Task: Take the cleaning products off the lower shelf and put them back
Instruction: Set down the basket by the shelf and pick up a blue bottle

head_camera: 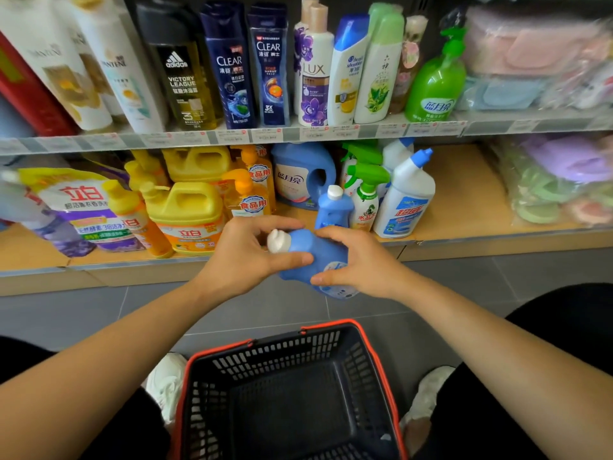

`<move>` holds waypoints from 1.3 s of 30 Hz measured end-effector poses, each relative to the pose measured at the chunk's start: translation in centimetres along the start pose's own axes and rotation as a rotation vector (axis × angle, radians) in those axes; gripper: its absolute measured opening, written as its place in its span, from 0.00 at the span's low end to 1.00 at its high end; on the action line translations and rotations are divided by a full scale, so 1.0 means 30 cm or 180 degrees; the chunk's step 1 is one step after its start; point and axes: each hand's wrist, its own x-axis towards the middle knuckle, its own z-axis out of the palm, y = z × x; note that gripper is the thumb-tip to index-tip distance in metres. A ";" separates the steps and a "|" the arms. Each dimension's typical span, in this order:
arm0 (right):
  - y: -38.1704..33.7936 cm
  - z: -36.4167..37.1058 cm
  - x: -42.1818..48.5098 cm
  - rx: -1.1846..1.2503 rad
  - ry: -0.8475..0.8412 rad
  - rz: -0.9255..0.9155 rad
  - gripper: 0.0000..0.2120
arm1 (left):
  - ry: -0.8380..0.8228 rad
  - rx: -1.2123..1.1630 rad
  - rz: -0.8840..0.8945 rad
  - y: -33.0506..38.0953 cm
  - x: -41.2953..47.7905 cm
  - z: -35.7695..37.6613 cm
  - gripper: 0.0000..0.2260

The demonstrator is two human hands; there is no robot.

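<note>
Bottles in blue number two: the held bottle [308, 252] lies tilted just off the front edge of the lower shelf [464, 194]; the second bottle [333, 210] stands on it at twelve o'clock. The left hand [245, 257] curls its fingers round the neck, the right hand [358, 263] round the base, partly hiding the label. The basket [288, 350] at six o'clock is cut off.

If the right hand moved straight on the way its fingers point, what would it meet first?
Probably the left hand, which grips the same blue bottle just ahead.
</note>
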 end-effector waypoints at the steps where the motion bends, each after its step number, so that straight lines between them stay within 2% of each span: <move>1: 0.002 0.001 -0.002 0.0146 0.0006 0.0008 0.27 | 0.0038 -0.0132 0.0010 0.004 0.004 -0.004 0.19; 4: 0.000 0.013 -0.005 0.0489 0.0027 0.0046 0.28 | 0.0075 -0.0136 0.0160 0.010 0.013 -0.017 0.11; 8: 0.004 0.026 -0.003 0.0615 -0.0005 0.0125 0.33 | 0.0014 -0.0170 0.0266 0.018 0.007 -0.027 0.13; 13: 0.012 0.022 -0.015 0.0701 0.0030 0.0178 0.33 | -0.0087 -0.0380 0.0267 0.028 0.011 -0.054 0.12; 17: 0.014 0.033 -0.016 0.0704 0.0035 0.0105 0.32 | -0.0065 -0.0060 0.0310 0.047 0.008 -0.055 0.09; 25: 0.029 0.045 -0.014 -0.0026 0.0323 -0.0182 0.32 | 0.0143 0.0113 0.0291 0.044 -0.009 -0.052 0.01; 31: 0.038 0.033 -0.018 -0.0427 0.0605 -0.0156 0.33 | -0.0089 -0.0163 0.0037 0.019 0.010 -0.056 0.07; 35: 0.030 0.005 -0.010 0.0323 0.0230 -0.0056 0.31 | -0.0366 -0.0261 0.0149 0.014 0.022 -0.062 0.13; 39: 0.020 -0.003 -0.011 0.1503 -0.0394 0.0130 0.27 | -0.0631 -0.1151 -0.0020 0.016 0.035 -0.053 0.14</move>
